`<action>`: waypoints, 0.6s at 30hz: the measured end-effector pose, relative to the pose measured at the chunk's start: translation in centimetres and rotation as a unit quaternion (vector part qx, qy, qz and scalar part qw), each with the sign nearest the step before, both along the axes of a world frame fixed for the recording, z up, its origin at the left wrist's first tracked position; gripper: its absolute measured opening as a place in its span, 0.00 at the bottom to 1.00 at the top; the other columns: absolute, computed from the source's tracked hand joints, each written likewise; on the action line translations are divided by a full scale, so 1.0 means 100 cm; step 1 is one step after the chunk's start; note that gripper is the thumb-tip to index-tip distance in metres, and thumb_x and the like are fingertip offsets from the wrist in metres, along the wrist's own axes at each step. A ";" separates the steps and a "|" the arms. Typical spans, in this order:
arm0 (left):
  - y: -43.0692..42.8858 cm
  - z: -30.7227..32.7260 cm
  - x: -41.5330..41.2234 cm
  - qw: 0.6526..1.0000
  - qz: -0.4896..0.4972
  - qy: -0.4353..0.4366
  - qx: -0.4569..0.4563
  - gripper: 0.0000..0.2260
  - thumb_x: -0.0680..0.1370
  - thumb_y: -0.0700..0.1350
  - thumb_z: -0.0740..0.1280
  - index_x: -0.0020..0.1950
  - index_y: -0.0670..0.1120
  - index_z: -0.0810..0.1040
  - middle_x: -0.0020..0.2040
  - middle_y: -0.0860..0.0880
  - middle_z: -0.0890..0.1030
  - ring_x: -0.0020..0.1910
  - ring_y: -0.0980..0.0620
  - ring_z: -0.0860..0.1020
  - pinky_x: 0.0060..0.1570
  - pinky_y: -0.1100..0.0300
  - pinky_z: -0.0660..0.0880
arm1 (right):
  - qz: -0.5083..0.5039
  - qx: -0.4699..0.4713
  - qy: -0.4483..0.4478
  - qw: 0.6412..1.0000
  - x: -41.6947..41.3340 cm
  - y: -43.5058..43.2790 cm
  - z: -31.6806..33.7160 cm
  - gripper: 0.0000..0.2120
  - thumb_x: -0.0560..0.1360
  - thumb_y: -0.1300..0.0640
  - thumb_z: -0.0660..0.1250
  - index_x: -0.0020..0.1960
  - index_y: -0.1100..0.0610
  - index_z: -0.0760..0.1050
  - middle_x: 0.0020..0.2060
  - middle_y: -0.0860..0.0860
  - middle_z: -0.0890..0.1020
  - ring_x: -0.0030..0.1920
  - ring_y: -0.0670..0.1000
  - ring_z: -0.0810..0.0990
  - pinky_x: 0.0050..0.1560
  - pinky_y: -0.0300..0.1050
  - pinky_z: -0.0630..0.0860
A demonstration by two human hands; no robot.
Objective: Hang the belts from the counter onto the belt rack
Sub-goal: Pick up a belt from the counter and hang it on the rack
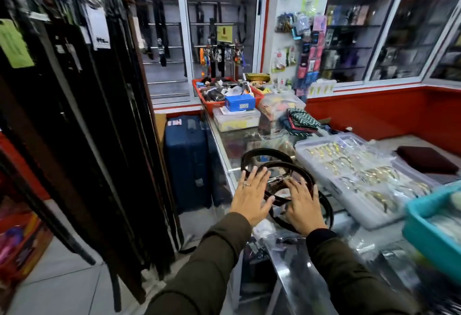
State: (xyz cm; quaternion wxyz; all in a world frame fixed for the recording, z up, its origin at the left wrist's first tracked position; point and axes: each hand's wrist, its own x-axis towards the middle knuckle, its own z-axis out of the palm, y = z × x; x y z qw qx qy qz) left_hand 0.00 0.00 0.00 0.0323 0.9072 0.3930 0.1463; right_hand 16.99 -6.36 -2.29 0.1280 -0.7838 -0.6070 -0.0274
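Observation:
A pile of coiled dark belts (264, 155) lies on the glass counter (224, 140) near its left edge. My left hand (252, 193) hovers flat over the left side of the pile, fingers spread, a ring on one finger. My right hand (303, 205) rests with spread fingers on the pile's right side, above a belt buckle (278, 178). Neither hand grips a belt. The belt rack (82, 115) stands at the left, thick with hanging black and brown belts that carry paper tags.
A blue suitcase (187, 157) stands on the floor between rack and counter. On the counter are clear trays of buckles (354, 172), a teal bin (434, 225), a red basket (212, 97) and a blue box (239, 102). Glass display cabinets line the back wall.

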 end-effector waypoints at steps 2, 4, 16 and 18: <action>-0.001 -0.001 0.012 0.996 -0.033 0.080 0.011 0.32 0.84 0.60 0.51 0.83 0.46 0.47 0.84 0.48 0.50 0.83 0.47 0.44 0.80 0.44 0.37 | 0.007 -0.067 -0.013 0.998 0.010 0.000 -0.003 0.35 0.77 0.55 0.62 0.81 0.52 0.54 0.81 0.50 0.60 0.83 0.54 0.52 0.80 0.65 0.41; -0.001 -0.003 0.024 0.989 -0.059 0.136 0.002 0.33 0.84 0.61 0.52 0.83 0.44 0.51 0.83 0.46 0.55 0.83 0.46 0.48 0.80 0.43 0.38 | 0.016 -0.124 -0.007 0.992 0.018 0.000 -0.008 0.33 0.78 0.54 0.63 0.80 0.51 0.55 0.79 0.50 0.64 0.82 0.52 0.56 0.79 0.67 0.38; 0.001 -0.016 0.043 0.990 -0.055 0.126 0.012 0.15 0.83 0.48 0.59 0.67 0.44 0.75 0.63 0.43 0.78 0.64 0.41 0.75 0.75 0.48 0.60 | 0.055 -0.091 0.051 0.993 0.035 -0.002 0.005 0.14 0.76 0.57 0.68 0.62 0.54 0.78 0.60 0.54 0.82 0.65 0.55 0.77 0.63 0.51 0.76; 0.000 -0.017 0.038 0.994 -0.057 0.091 0.029 0.14 0.83 0.48 0.59 0.65 0.44 0.77 0.60 0.43 0.79 0.61 0.41 0.76 0.69 0.49 0.65 | 0.058 -0.075 0.029 0.995 0.032 -0.005 0.009 0.16 0.77 0.56 0.68 0.64 0.52 0.78 0.61 0.52 0.82 0.65 0.53 0.77 0.61 0.50 0.77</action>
